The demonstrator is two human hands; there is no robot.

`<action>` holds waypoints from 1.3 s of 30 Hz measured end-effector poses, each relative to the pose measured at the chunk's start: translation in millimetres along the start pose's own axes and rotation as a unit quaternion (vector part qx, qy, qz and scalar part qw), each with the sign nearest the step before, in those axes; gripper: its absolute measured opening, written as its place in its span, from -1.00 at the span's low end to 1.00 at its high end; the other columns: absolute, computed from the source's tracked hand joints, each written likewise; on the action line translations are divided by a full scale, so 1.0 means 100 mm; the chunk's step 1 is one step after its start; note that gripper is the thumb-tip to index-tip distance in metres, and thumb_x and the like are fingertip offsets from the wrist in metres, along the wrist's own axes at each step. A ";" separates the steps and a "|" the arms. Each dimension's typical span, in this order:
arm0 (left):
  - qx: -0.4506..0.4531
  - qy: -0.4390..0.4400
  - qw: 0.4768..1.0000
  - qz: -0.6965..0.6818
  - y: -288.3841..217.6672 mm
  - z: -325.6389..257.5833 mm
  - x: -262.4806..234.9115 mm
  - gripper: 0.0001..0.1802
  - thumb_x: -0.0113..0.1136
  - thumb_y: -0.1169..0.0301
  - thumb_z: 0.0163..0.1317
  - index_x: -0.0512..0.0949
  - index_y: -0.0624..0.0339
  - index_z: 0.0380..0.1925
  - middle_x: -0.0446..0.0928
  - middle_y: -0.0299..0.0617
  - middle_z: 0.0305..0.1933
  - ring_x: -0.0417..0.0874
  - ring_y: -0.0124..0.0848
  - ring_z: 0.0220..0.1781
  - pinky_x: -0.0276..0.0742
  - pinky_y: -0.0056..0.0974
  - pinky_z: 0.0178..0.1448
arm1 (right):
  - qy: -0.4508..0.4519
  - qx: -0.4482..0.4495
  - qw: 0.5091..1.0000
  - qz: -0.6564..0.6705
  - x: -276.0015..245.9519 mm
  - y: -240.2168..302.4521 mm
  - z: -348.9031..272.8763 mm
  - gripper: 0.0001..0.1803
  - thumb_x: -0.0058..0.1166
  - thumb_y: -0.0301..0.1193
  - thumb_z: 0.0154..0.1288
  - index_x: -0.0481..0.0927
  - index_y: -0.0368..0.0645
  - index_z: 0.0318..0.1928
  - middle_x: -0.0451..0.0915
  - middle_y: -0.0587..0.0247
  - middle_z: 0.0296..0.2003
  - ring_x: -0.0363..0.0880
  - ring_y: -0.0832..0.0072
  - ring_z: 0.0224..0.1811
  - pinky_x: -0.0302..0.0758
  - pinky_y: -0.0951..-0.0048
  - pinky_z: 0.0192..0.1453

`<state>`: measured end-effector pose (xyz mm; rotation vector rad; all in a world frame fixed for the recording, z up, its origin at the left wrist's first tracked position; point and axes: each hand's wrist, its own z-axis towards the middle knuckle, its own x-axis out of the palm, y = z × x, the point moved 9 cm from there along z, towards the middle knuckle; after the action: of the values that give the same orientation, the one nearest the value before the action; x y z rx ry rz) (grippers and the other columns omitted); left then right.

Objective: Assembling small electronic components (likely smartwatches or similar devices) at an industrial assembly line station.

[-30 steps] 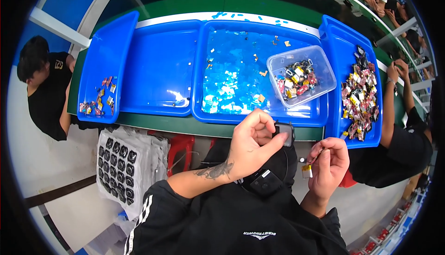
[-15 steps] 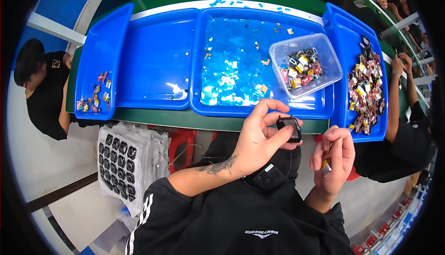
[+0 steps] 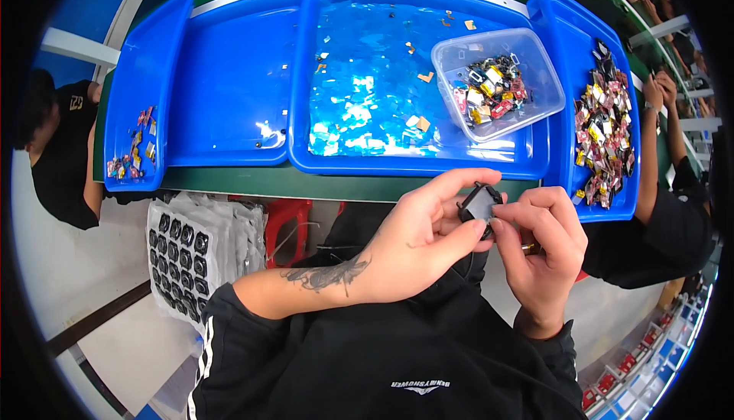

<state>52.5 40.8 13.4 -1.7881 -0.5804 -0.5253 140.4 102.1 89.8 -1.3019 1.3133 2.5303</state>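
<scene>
- L hand (image 3: 428, 240): thumb + fingers clamped on black housing (image 3: 480, 203), recessed grey face up, prob so R side can get at it.
- R hand (image 3: 544, 248): thumb + index tips pinched nearly closed at housing's edge; touching or just off, can't tell. Rest of fingers curled round small yellow-silver part (image 3: 529, 248), mostly hidden, prob tucked there to free the tips.
- Hands together at housing, btwn torso & bench edge.
- Clear box (image 3: 544, 84) w/ mixed small parts sits at R end of mid tray (image 3: 367, 165), prob for short reach. Blue film bits (image 3: 355, 103) cover most of tray floor.
- R tray (image 3: 563, 26): big heap of parts (image 3: 604, 129), R hand's side.
- L tray (image 3: 145, 53): small cluster, near end.
- Stack of white moulded sheets (image 3: 246, 240) w/ black pcs (image 3: 177, 258), L, below bench level; prob saves bench space.
</scene>
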 end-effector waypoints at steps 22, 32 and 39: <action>-0.025 0.018 0.998 0.052 0.04 -0.08 0.04 -0.33 0.07 0.80 0.20 0.16 0.41 0.34 0.24 0.05 0.39 0.54 -0.31 0.16 0.58 -0.29 0.14 | 0.063 -0.175 0.981 -0.060 -0.03 0.23 0.09 -0.78 0.24 -0.61 -0.18 0.58 -0.26 -0.40 0.49 0.26 -0.44 0.53 0.46 -0.54 0.44 0.50 -0.57; -0.041 0.050 0.998 0.004 0.14 -0.09 0.06 -0.37 0.08 0.68 0.29 0.17 0.32 0.36 0.42 -0.06 0.20 0.54 -0.45 0.09 0.59 -0.36 0.09 | 0.072 -0.149 0.986 0.013 0.01 0.12 0.10 -0.79 0.25 -0.64 -0.13 0.54 -0.26 -0.39 0.48 0.23 -0.41 0.55 0.40 -0.51 0.49 0.45 -0.51; 0.004 0.043 0.999 -0.014 0.12 -0.07 0.00 -0.36 0.08 0.78 0.21 0.25 0.30 0.31 0.11 0.12 0.45 0.52 -0.25 0.19 0.66 -0.25 0.10 | 0.070 -0.139 0.988 -0.004 -0.02 0.16 0.04 -0.78 0.27 -0.63 -0.13 0.59 -0.24 -0.38 0.48 0.26 -0.43 0.54 0.41 -0.52 0.47 0.46 -0.53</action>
<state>59.7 30.8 6.7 -1.7419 -0.5466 -0.6151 133.8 95.5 103.0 -1.5535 0.9955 2.7378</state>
